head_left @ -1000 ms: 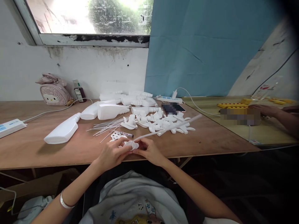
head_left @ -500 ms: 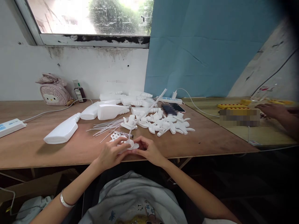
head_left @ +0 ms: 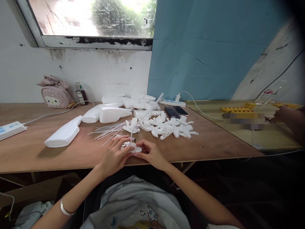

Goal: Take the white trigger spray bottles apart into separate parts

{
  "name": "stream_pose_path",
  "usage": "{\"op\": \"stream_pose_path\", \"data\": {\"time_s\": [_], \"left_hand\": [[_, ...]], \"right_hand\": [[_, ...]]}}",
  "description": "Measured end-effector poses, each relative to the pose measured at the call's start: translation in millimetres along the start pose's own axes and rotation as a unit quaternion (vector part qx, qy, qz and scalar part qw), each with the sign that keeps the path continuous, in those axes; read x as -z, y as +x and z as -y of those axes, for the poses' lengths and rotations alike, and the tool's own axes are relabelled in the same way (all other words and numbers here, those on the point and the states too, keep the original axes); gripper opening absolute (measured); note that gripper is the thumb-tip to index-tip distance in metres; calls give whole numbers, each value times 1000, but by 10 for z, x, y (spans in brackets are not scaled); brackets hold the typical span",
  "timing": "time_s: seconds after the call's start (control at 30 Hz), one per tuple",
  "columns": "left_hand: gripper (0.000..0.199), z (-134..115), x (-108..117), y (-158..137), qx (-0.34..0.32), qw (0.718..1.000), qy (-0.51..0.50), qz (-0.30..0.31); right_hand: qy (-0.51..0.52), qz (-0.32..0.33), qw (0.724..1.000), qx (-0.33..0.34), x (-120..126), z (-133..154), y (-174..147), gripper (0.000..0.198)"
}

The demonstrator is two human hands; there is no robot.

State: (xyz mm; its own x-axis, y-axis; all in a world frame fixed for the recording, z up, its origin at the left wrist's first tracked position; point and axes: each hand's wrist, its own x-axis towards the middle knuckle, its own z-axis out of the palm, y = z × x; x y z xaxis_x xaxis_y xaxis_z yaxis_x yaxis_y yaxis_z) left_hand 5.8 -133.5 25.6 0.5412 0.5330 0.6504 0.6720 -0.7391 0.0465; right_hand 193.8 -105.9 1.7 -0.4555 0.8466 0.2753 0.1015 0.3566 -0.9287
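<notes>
Near the table's front edge, both hands hold a white spray trigger head (head_left: 132,147), its round collar facing up. A long white dip tube (head_left: 148,112) rises from the collar and slants away to the right. My left hand (head_left: 115,153) grips the collar side, thumb at the ring. My right hand (head_left: 152,154) pinches the other end with thumb and fingers. Small white washers (head_left: 124,144) lie just beyond my left fingers, which partly cover them. Behind are a bundle of thin white tubes (head_left: 108,129) and a heap of trigger heads (head_left: 166,128).
White bottles (head_left: 63,132) lie on the left and at the back of the brown table (head_left: 202,148). A phone (head_left: 182,110), power strips (head_left: 11,129), a pink bag (head_left: 56,95) and a dark small bottle (head_left: 81,94) stand or lie around. At right, another person's hand (head_left: 287,115) is near yellow pieces (head_left: 238,110).
The dip tube's far end has swung a little left and down. My left fingers have shifted over the washers. The other person's hand has moved right.
</notes>
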Motion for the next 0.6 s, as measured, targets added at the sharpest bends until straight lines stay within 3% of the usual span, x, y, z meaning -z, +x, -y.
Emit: {"op": "stream_pose_path", "data": {"time_s": [0.2,0.4,0.5,0.6], "left_hand": [[11,-8,40,19,49,993,-101,-27],[11,-174,85,30,173,944,-265,-87],[15,-251,49,40,194,935,-287,-82],[26,-164,156,75,185,946,-263,-40]], "right_hand": [[21,11,1000,6,9,27,-2,35],[70,102,992,14,28,86,-23,44],[94,110,989,7,47,105,-33,37],[91,95,991,-1,64,94,-32,34]]}}
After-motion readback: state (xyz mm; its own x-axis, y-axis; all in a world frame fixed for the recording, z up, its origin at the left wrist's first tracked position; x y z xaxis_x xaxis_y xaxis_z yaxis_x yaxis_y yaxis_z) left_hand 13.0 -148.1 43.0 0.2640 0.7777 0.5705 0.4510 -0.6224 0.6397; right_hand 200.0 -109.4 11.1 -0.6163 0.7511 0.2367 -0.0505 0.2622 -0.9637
